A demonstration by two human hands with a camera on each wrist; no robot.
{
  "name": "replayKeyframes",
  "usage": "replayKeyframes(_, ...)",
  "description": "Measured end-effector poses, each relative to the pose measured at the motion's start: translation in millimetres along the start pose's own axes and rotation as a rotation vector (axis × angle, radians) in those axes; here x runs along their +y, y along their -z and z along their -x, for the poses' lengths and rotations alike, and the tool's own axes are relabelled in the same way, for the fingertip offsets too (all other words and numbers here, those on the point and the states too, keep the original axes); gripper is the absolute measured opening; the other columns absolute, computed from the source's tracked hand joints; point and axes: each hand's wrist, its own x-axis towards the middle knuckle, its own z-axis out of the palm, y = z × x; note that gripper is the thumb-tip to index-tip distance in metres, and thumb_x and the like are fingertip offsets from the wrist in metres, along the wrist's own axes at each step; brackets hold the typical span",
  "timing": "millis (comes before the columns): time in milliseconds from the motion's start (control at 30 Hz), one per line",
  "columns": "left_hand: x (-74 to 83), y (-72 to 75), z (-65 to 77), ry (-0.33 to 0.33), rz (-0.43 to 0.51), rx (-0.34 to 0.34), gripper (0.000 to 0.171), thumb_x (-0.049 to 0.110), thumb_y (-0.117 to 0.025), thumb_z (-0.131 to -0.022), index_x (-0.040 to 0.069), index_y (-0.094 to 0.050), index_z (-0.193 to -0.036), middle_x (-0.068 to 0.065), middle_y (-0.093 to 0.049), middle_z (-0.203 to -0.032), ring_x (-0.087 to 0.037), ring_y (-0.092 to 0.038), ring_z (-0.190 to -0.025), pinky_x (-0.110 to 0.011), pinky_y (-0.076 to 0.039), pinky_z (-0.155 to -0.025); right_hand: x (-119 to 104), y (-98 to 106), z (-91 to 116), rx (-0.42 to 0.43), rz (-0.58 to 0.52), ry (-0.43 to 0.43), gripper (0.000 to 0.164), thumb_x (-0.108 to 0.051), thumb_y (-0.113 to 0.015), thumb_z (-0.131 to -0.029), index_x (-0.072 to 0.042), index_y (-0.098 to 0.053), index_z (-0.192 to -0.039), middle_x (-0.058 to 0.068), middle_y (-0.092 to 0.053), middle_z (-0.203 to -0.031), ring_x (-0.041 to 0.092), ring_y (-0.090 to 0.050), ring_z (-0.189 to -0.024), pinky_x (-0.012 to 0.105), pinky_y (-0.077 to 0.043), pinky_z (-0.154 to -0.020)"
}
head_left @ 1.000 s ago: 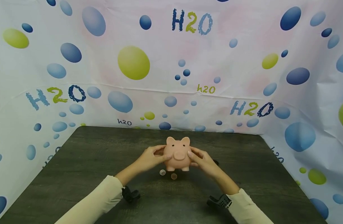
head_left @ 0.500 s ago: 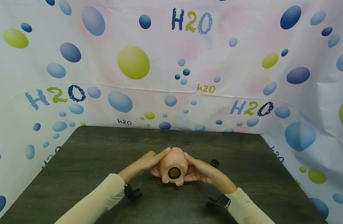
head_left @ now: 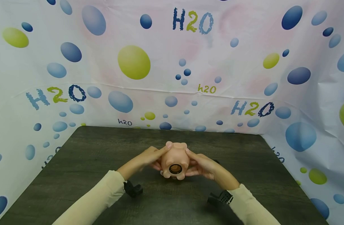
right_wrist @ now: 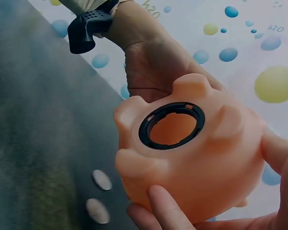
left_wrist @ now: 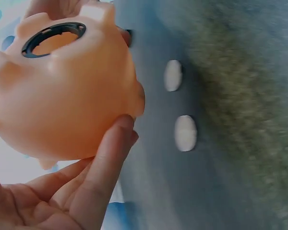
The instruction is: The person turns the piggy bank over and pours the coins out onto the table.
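Between both hands a pink piggy bank (head_left: 176, 153) is held tipped back over the table, its feet and underside towards me. A black ring (right_wrist: 144, 134) rims the round hole in its belly, and the inner wall shows through it. My left hand (head_left: 150, 157) grips one side, thumb up along the body and fingers beneath. On the other side my right hand (head_left: 203, 165) grips it likewise. Two coins, one coin (left_wrist: 173, 75) and another coin (left_wrist: 186, 133), lie on the table under the bank; the bank mostly hides them in the head view.
The dark wooden table (head_left: 110, 143) reaches back to a white curtain (head_left: 160, 37) printed with bubbles. A small black cap (head_left: 216, 161) lies beyond my right wrist, mostly hidden by it. Black wrist cameras, such as the right one (head_left: 221, 198), hang under both wrists.
The piggy bank has been tipped from facing me upright to showing its belly hole. Since half a second ago both hands have lifted it slightly and away from me.
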Motion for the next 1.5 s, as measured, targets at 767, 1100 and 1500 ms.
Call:
replayKeyframes(767, -10.7, 6.5, 10.1, -0.586, -0.312, 0.0, 0.093, 0.033, -0.081, -0.077, 0.004, -0.03, -0.15, -0.014, -0.038, -0.15, -0.026, -0.046, -0.131, -0.039, -0.043, -0.106, 32.4, 3.0, 6.4, 0.04, 0.57, 0.738, 0.091, 0.003, -0.067, -0.087, 0.001, -0.005, -0.153, 0.03, -0.016, -0.154, 0.017, -0.037, -0.138, 0.034, -0.048, -0.101)
replayKeyframes(1100, -10.4, 7.3, 10.5, -0.535, -0.228, -0.001, 0.093, 0.027, -0.082, -0.077, 0.003, -0.029, -0.15, -0.014, -0.033, -0.152, -0.03, -0.042, -0.134, -0.041, -0.042, -0.107, 27.8, 2.9, 4.0, 0.068, 0.534, 0.689, 0.092, -0.001, -0.069, -0.086, -0.001, -0.007, -0.154, 0.025, -0.016, -0.156, 0.046, -0.031, -0.135, 0.032, -0.046, -0.103)
replayKeyframes(1500, -17.4, 4.2, 6.5, -0.524, -0.146, -0.068, 0.089, 0.019, -0.079, -0.081, -0.001, -0.026, -0.15, -0.019, -0.032, -0.152, -0.033, -0.042, -0.134, -0.047, -0.039, -0.108, 30.5, 4.4, 4.9, 0.075, 0.55, 0.629, 0.09, -0.004, -0.07, -0.086, -0.01, -0.013, -0.155, 0.025, -0.022, -0.154, 0.043, -0.038, -0.132, 0.031, -0.046, -0.102)
